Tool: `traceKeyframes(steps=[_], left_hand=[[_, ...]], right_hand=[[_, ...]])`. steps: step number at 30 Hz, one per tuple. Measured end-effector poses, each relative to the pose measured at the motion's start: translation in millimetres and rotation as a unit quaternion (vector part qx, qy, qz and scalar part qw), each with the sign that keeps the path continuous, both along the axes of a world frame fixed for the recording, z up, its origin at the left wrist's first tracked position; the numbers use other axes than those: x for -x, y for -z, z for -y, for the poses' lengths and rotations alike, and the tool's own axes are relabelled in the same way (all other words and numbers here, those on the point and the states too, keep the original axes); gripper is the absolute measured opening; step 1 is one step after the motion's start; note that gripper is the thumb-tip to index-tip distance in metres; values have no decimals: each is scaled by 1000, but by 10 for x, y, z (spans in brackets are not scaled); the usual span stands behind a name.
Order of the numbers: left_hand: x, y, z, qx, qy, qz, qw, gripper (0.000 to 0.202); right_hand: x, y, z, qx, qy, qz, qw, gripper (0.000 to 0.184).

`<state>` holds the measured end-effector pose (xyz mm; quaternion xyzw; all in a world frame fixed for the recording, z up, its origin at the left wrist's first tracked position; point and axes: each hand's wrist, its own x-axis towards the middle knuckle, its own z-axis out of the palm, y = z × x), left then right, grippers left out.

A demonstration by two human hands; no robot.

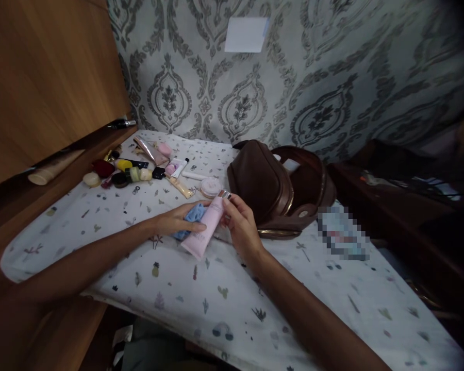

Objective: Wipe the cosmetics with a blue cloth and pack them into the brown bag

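Pink squeeze tube with a silver cap [205, 226] is held just above the middle of the white printed worktop [255, 288], in front of an open brown leather bag [270, 188]. It is pinched near the cap by the right hand [242, 226], while a crumpled blue cloth [191, 216] is pressed to its side by the closed left hand [174, 220]. Wiping is judged the step in hand; another stroke calls for a steady hold at the cap end. Small cosmetics [139, 170] lie at the far left corner.
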<state>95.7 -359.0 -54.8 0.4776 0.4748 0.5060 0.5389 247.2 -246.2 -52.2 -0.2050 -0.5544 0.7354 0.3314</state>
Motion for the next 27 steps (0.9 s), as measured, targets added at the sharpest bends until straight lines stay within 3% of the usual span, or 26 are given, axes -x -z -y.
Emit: traceKeyframes(steps=[6, 10, 15, 18, 23, 27], left_hand=[[31, -40, 25, 15, -9, 70, 997, 71], [0, -47, 5, 22, -16, 56, 998, 59], [-19, 6, -91, -29, -122, -36, 991, 64], [6, 17, -131, -45, -180, -104, 977, 56], [50, -8, -132, -90, -260, -117, 954, 47], [-62, -89, -73, -138, -267, -148, 942, 46]], right_hand=[[-12, -45, -19, 4, -7, -23, 1000, 34], [-19, -91, -2, 5, -15, -43, 999, 38], [-21, -111, -23, 17, -7, -54, 998, 42], [-19, -92, -58, 27, 4, -50, 998, 45], [-14, -58, -84, 12, 2, -30, 999, 40], [-29, -81, -68, 17, -15, -33, 999, 38]])
